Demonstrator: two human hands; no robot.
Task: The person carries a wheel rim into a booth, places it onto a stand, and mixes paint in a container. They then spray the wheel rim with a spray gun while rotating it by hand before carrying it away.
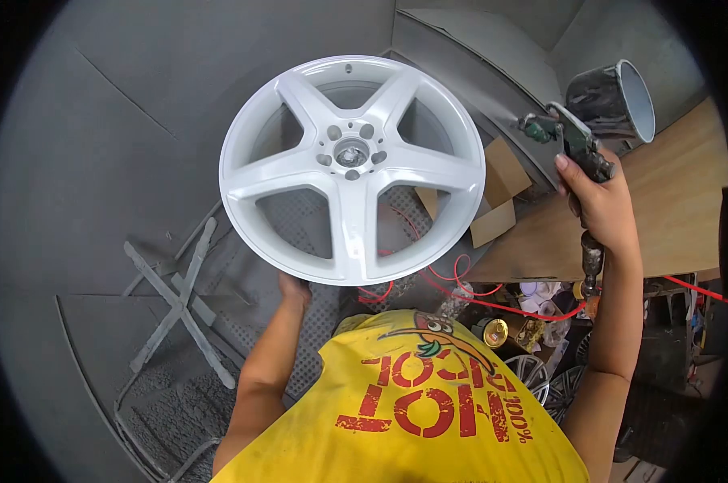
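A glossy white five-spoke car wheel [353,237] faces me, raised in front of my chest, its centre hub bare and grey. My left hand [293,287] holds it at the lower left edge; the fingers are hidden behind the rim. Off to the right, my right hand [610,205] is wrapped round the handle of a spray gun [577,145], thumb toward the back of the gun body. On top of the gun sits a paint-stained cup [610,101], tilted with its round end facing right. The gun's nozzle points left toward the wheel, apart from it.
A grey X-shaped stand [179,310] is at the left. Red air hose [533,312] runs from below the gun across the floor. Behind the wheel lies an open cardboard box [499,181]. A wooden board [662,209], a tin [494,332] and other wheels [533,374] are at right.
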